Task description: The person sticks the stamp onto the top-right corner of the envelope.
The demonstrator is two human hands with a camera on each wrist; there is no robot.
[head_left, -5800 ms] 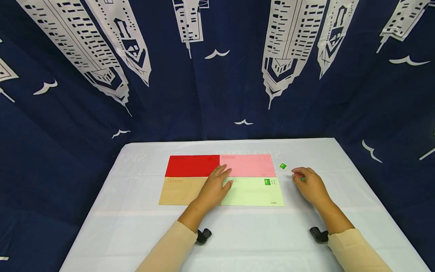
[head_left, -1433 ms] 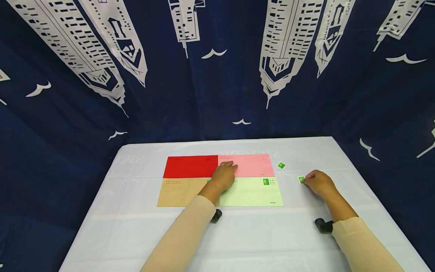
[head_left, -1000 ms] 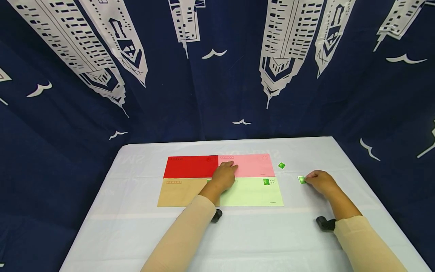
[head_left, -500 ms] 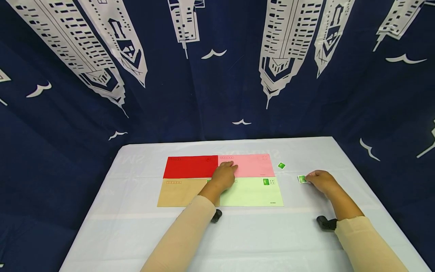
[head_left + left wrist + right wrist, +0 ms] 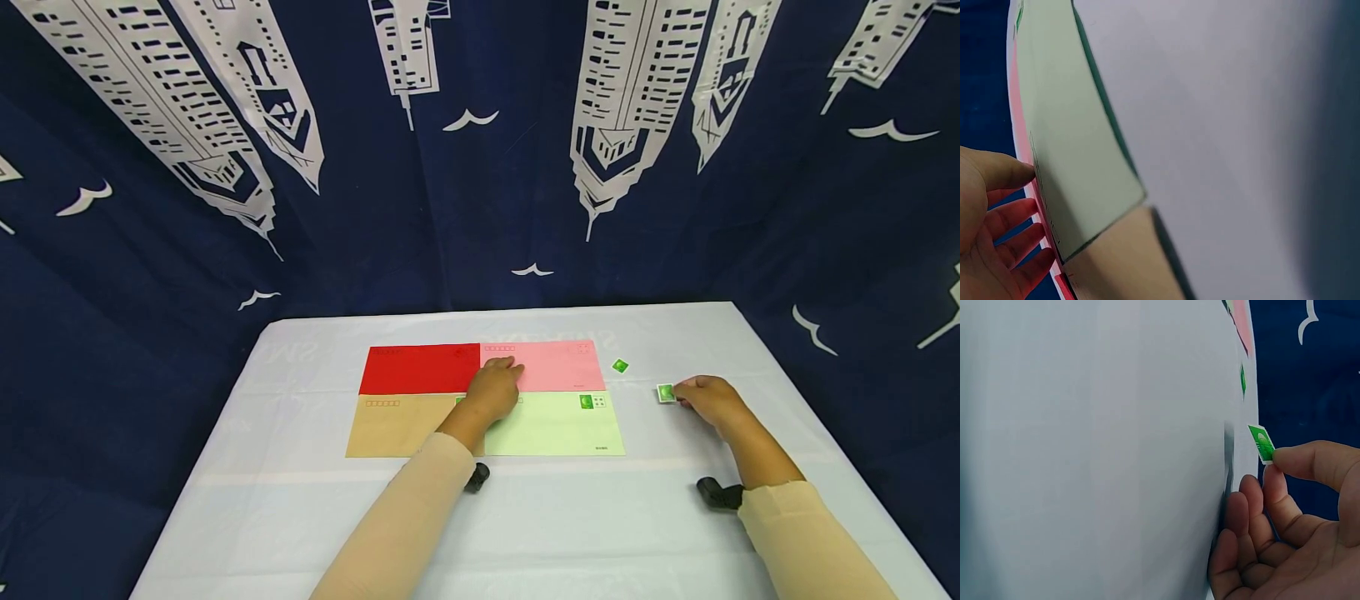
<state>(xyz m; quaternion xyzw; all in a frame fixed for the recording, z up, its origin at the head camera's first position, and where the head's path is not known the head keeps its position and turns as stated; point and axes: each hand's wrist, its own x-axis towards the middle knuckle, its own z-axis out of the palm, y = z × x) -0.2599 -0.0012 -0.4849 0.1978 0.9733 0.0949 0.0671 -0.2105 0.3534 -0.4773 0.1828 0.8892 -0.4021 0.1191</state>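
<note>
My left hand (image 5: 495, 392) lies across the middle of the envelopes, its fingertips on the pink envelope (image 5: 558, 367). The left wrist view shows those fingers (image 5: 1022, 212) extended at the pink edge. Below them is the pale green envelope (image 5: 555, 433), with a green stamp (image 5: 587, 402) at its upper right. Right of the envelopes, my right hand (image 5: 708, 402) pinches a green stamp with a white border (image 5: 1262, 444) between thumb and index finger. That stamp is held up over the table. Another green stamp (image 5: 620, 366) lies on the cloth beside the pink envelope.
A red envelope (image 5: 420, 369) and a tan envelope (image 5: 397, 429) form the left half of the block. A bit of green shows on the tan one beside my left wrist. White cloth covers the table (image 5: 570, 533); a navy printed curtain (image 5: 480, 200) hangs behind.
Since the earliest frame, my left hand has shifted onto the pink envelope. The stamp, earlier mostly hidden in my right fingers, now sticks out from the fingertips. Over the last second little moves.
</note>
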